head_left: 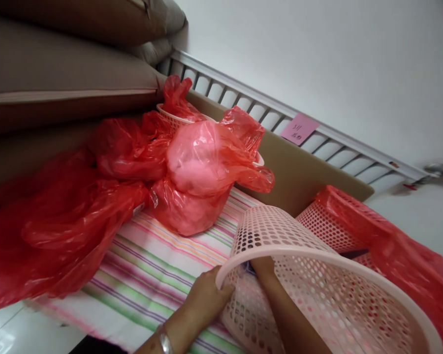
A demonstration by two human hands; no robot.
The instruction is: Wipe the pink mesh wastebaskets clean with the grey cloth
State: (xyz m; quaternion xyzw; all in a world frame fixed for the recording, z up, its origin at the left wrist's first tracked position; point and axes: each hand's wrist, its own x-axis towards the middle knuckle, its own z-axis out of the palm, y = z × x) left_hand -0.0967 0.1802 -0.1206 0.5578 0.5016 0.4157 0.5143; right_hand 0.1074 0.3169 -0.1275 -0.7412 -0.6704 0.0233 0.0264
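A pale pink perforated plastic basket [266, 226] lies tilted on its side, its wide mouth facing me. My left hand [208, 295], with a silver bangle on the wrist, is closed around the near left part of its rim. Through the mouth reaches my right hand [265, 265], deep inside against the basket wall. A small dark bluish thing [249, 268] shows at its fingers, too little visible to name. The rim and wrist hide most of those fingers. Under the basket is a striped cloth [162, 260] in white, green and pink.
Several red plastic bags [203, 162] fill the left and middle, some bulging. Another basket [327, 226] stands right, partly covered by red plastic [402, 260]. Thick brown cushions [66, 64] are stacked at upper left. Behind, a white radiator [335, 150] carries a pink note [299, 129].
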